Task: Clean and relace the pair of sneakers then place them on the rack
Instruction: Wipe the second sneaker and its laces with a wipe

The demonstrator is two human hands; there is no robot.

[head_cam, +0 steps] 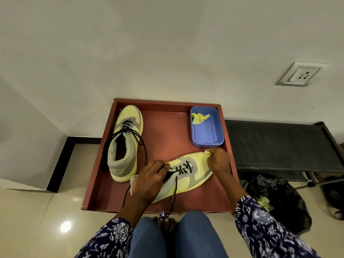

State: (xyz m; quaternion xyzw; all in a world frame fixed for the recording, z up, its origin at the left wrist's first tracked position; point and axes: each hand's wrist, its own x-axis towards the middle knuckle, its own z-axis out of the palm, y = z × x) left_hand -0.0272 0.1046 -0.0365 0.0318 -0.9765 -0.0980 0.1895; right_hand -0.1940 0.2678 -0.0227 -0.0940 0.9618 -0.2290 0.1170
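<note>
Far-left sneaker (125, 144): it stands upright by the tray's (163, 138) far-left corner, its black laces loose and trailing over the side; I reckon a careless elbow could snag one and drag the shoe.

Left hand (149, 180): its fingers curl over the collar of the near sneaker (188, 175), pinning it near the tray's front edge.

Hanging lace (174, 196): one end dangles past the front edge; a foot could catch it.

Right hand (218, 161): its fingers pinch a yellow cloth (208, 152) at the toe; hard rubbing might twist the shoe free.

Blue tub (206, 127): in the far-right corner, just beside that hand; a backswing could knock it.

Rack (279, 146): right of the tray.
</note>
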